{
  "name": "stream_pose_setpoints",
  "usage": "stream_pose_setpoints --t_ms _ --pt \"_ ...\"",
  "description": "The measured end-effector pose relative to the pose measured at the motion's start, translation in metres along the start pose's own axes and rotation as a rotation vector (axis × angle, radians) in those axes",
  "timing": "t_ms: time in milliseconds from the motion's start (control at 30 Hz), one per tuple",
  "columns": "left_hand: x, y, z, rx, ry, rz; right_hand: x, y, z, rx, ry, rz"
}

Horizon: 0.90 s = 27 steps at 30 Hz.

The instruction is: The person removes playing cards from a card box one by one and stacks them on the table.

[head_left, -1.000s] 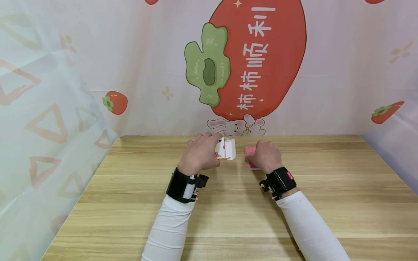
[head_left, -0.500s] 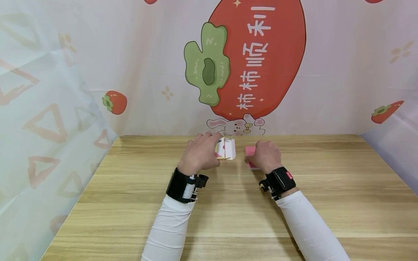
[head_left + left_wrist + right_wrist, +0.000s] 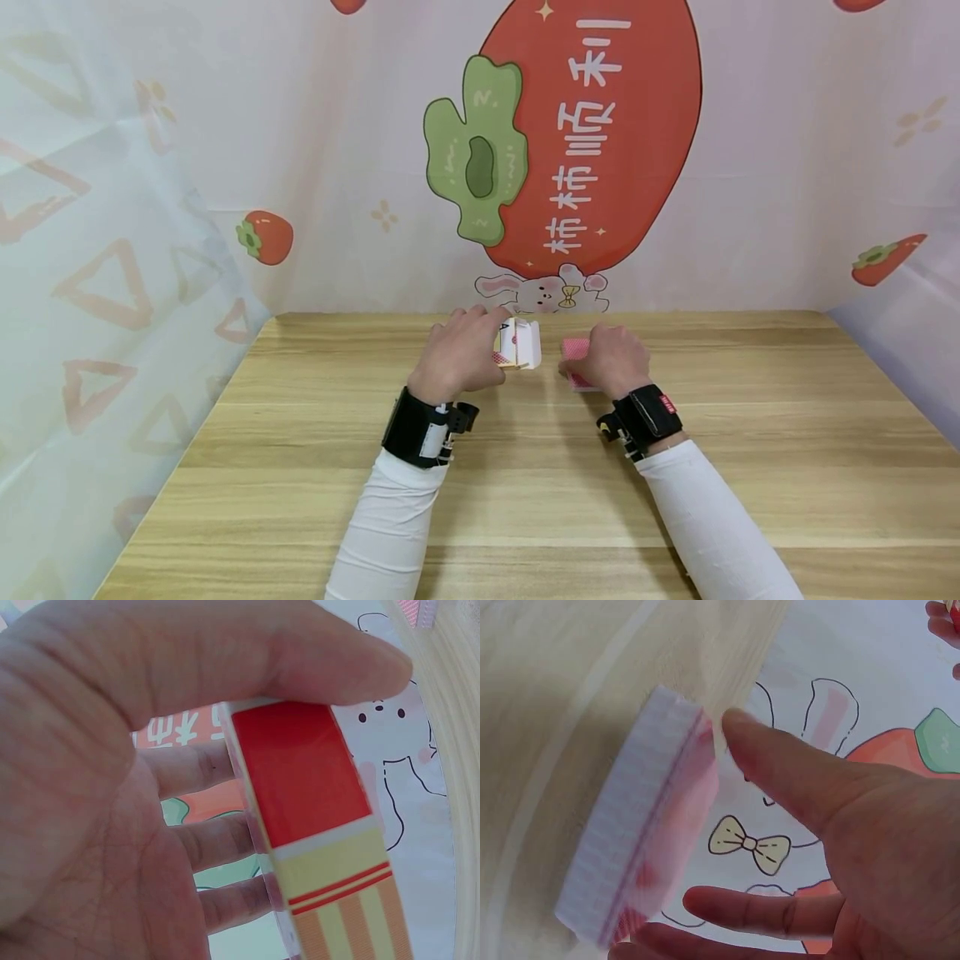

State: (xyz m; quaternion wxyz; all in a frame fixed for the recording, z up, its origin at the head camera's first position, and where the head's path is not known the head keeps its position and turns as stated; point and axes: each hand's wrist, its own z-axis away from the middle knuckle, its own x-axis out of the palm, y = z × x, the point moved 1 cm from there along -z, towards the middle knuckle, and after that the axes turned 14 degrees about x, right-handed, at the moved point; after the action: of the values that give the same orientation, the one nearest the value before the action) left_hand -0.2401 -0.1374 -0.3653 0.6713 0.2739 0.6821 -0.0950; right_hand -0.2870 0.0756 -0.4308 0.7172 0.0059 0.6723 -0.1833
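My left hand (image 3: 459,354) grips a playing-card box (image 3: 307,780), thumb along one edge and fingers behind it. The box has a red panel and yellow and orange stripes along its side. Its white flap (image 3: 530,343) points right, toward the other hand, and a letter A shows beside it. Over a deck of playing cards (image 3: 576,350) with red patterned backs is my right hand (image 3: 617,360). In the right wrist view, the thumb stands a little off the deck's (image 3: 634,817) corner, while the extended fingers reach its lower end. The deck's white side edges face that camera.
Both hands work near the back edge of a wooden table (image 3: 525,483). Behind it hangs a printed cloth (image 3: 337,150) with a large red persimmon and a small rabbit. Another patterned cloth (image 3: 112,208) lines the left side.
The right thumb has shifted slightly left, away from the deck's edge. My left hand and the card box have stayed in place.
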Motion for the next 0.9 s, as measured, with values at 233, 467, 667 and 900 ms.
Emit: stream_pose_setpoints --t_ms 233,467,667,900 --pt "0.002 0.003 -0.003 0.01 -0.011 -0.008 -0.018 0.005 0.008 -0.093 0.078 -0.136" --pt "0.004 0.004 -0.005 0.025 -0.011 -0.019 -0.047 -0.015 0.031 -0.548 0.114 -0.51" --pt "0.004 0.005 -0.004 0.027 0.01 -0.024 -0.044 -0.027 0.04 -0.648 -0.056 -0.476" --pt "0.004 0.006 -0.004 0.053 0.033 -0.025 -0.035 -0.031 0.038 -0.545 -0.06 -0.485"
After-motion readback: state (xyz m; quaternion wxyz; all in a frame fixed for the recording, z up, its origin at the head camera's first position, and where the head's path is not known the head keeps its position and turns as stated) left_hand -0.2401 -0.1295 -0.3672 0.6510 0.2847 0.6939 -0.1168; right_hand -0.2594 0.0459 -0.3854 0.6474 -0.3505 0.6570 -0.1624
